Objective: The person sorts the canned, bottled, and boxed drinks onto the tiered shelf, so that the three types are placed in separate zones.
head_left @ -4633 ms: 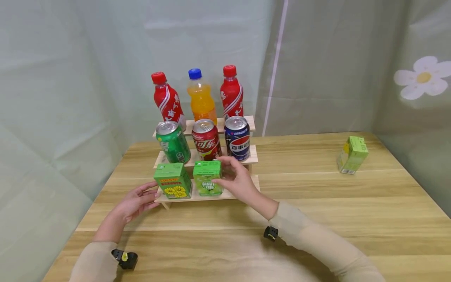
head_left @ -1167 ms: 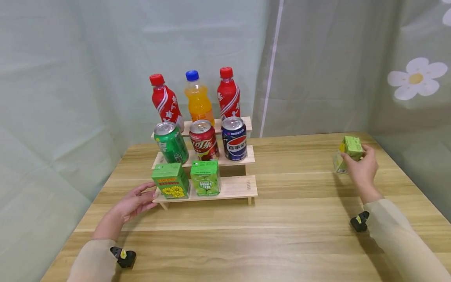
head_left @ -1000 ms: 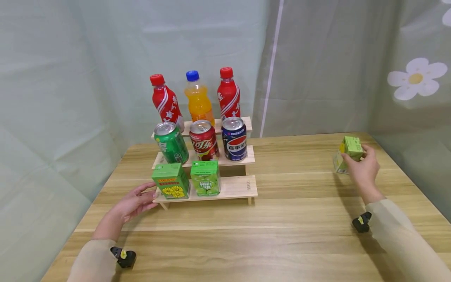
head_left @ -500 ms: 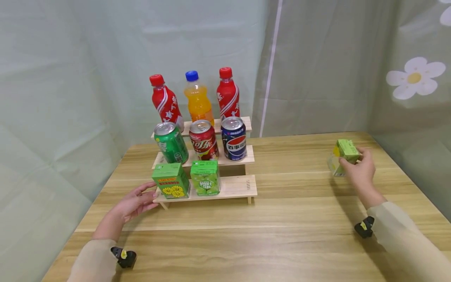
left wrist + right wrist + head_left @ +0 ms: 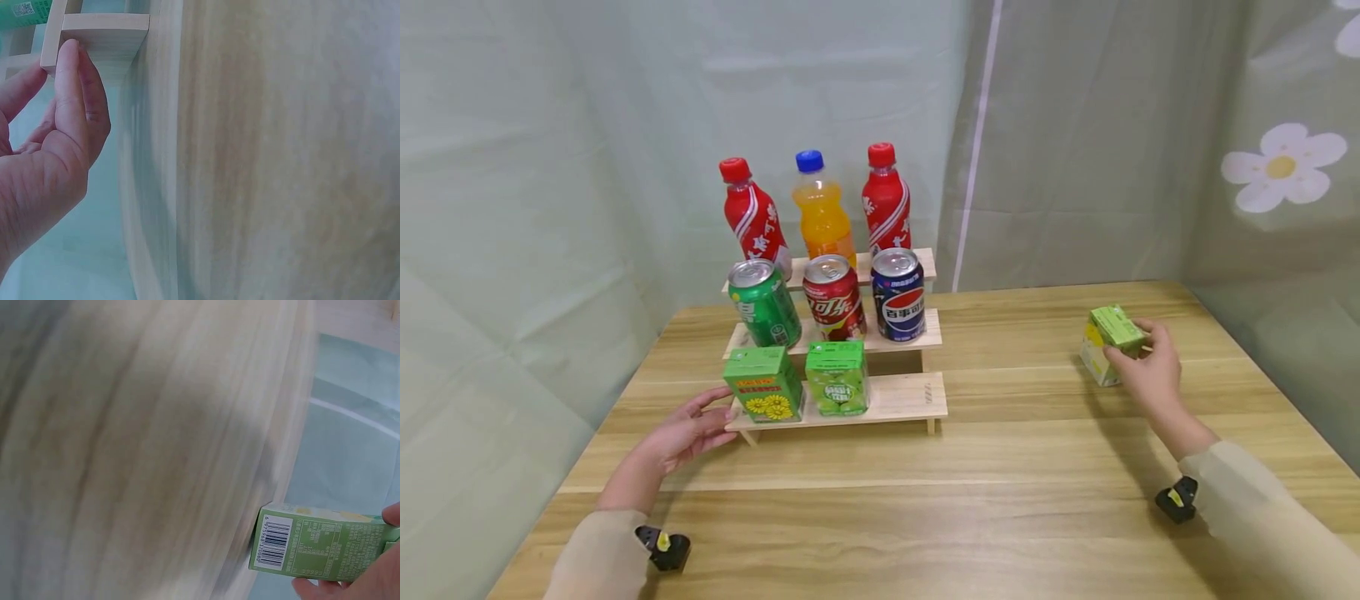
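On the right of the head view my right hand (image 5: 1152, 375) grips a green and yellow juice box (image 5: 1116, 327) between thumb and fingers. The right wrist view shows the barcode side of that juice box (image 5: 312, 545), close over the table. My left hand (image 5: 688, 433) pinches the left end of the lowest board of a wooden tiered rack (image 5: 910, 398); thumb and fingertips sit on either side of the board end (image 5: 53, 44) in the left wrist view. Two green drink boxes stand on that board, one with yellow flowers (image 5: 767, 392) and one lighter green (image 5: 837, 387).
The rack's middle step bears a green can (image 5: 767, 308), a red can (image 5: 835, 304) and a dark blue can (image 5: 900, 300). Behind them stand two red bottles (image 5: 887, 204) with an orange drink bottle (image 5: 823, 212) between. A curtain (image 5: 1060, 150) hangs behind the wooden table (image 5: 1000, 500).
My right hand went from the light green box on the rack to the juice box at the right, took hold and shifted it left and nearer. The left hand has stayed at the rack.
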Tool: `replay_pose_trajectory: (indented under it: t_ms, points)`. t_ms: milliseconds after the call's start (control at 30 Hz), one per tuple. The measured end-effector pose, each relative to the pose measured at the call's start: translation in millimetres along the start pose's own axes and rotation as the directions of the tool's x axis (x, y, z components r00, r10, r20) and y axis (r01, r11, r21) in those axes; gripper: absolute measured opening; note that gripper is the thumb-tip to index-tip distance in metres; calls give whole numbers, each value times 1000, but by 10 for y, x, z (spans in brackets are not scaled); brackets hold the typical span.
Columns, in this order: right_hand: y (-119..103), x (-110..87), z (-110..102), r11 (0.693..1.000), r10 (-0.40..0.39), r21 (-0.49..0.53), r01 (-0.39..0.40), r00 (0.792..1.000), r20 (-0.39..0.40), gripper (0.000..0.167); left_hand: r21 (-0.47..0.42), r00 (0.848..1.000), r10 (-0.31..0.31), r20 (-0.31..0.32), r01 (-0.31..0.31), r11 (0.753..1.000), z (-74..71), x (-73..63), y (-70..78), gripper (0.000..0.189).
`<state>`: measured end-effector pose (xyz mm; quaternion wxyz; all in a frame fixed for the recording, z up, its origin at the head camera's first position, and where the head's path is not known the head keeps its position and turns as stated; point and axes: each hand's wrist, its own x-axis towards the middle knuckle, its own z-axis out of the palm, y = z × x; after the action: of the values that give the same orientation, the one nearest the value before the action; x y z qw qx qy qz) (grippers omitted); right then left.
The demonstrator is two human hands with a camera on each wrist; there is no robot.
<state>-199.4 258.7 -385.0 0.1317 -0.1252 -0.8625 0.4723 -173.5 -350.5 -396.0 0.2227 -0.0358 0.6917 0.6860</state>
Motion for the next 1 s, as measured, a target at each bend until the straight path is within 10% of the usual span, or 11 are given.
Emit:
replay_pose_trajectory:
  t_ms: [1000]
  points:
    - [-113, -260, -8, 981, -192, -10, 192, 981, 32, 48, -32, 1000, -3, 27, 4, 999, 0, 2, 0, 68]
